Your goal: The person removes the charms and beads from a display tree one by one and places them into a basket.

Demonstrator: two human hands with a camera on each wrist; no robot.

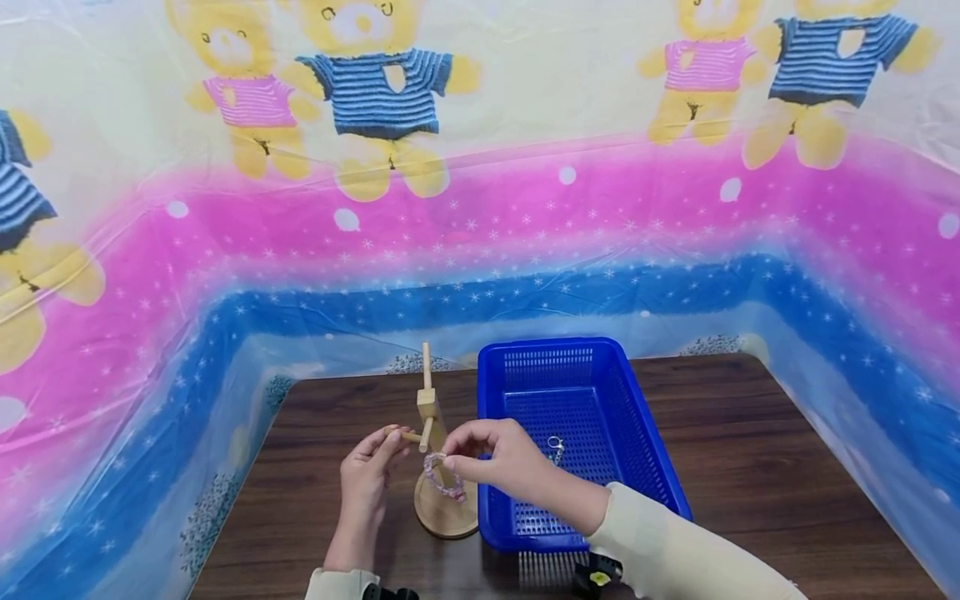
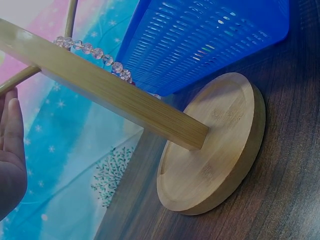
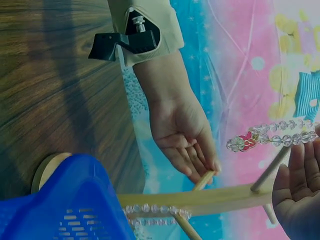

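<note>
Left hand (image 1: 366, 475) pinching a peg (image 3: 202, 181), right hand (image 1: 501, 457) pinching a bracelet (image 3: 276, 140).
I'd steady that peg, letting the bracelet hang free below the right hand's pinch.

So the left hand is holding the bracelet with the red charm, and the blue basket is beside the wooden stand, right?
Not quite: the right wrist view shows the right hand holding that bracelet, while the left hand pinches a peg. The blue basket is beside the wooden stand.
</note>
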